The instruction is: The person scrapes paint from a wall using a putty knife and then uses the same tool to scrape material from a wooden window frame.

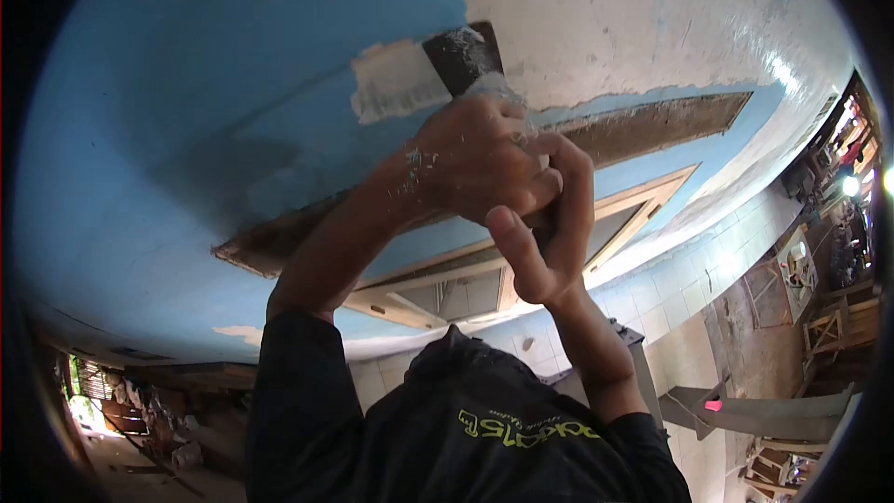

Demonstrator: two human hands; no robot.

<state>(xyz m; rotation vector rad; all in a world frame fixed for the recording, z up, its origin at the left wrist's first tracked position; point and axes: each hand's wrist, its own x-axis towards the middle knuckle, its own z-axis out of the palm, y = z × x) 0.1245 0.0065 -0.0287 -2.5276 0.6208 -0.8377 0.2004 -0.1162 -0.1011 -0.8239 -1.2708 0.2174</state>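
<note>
A wide scraper [463,58] lies with its dark, paint-flecked blade against the wall, near the ragged edge between blue paint [279,28] and a bare whitish patch [633,28]. My left hand [480,158] is closed round its handle, which is mostly hidden. White flakes cling to that wrist. From the right, my right hand [554,214] closes in against the left one, its fingers curled at the handle and its thumb standing apart. Left of the blade is a smaller scraped patch [396,82].
A brown wooden strip [661,126] runs along the wall behind my hands. Below it is a pale wooden frame [643,200] with panes. Light floor tiles [689,289] show at the right, with a grey bench-like piece [764,414] and wooden furniture [838,331].
</note>
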